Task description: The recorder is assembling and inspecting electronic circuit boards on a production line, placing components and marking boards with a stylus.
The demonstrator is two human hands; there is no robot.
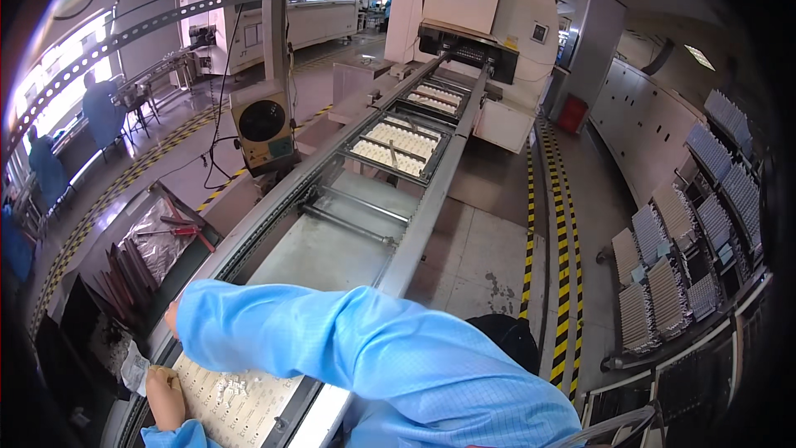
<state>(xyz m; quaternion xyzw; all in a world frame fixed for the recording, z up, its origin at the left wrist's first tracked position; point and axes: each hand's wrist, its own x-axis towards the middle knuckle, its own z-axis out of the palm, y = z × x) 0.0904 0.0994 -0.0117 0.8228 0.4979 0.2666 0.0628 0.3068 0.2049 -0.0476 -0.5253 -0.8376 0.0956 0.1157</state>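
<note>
My left hand (166, 400) is at the lower left with its fingers curled, at the edge of a small whitish plastic bag (134, 367) that it appears to pinch. Beside it lies a beige circuit board panel (214, 420) with rows of printed marks, set between the conveyor rails. A loose heap of small white parts (232, 391) rests on the panel. My right arm reaches across in a blue sleeve and covers the panel's far part. Of my right hand (172, 319) only a sliver shows past the cuff, at the conveyor's left rail; its fingers are hidden.
The conveyor (427, 228) runs away to a large beige machine (489, 12), carrying framed pallets (425, 168) of white parts. A fan unit (264, 123) stands left of it, near a bin (157, 241) with foil and red-handled tools. Racks of stacked tubes (663, 286) stand right.
</note>
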